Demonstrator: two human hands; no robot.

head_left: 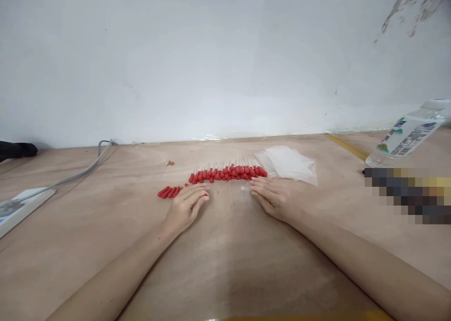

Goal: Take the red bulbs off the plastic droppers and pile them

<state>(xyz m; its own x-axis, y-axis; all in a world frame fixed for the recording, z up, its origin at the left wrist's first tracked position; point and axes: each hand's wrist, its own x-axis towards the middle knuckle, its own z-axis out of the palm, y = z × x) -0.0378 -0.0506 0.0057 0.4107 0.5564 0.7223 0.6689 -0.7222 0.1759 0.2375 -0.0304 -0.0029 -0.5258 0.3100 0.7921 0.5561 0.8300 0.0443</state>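
My left hand rests low over the table, thumb and forefinger together on a red rubber bulb, of which only a small bit shows. Beside its fingers lies a short row of loose red rubber bulbs, partly covered by the hand. My right hand lies with fingers stretched out and apart, its tips at the right edge of several thin clear tubes. Whether the fingertips touch a tube I cannot tell. Just beyond both hands is a long row of droppers, red bulbs toward me and clear stems toward the wall.
Clear plastic bags lie in a stack behind my right hand. Far right, a tilted bottle stands near a blurred-out dark object. A power strip with a grey cable is at left. A white wall bounds the table.
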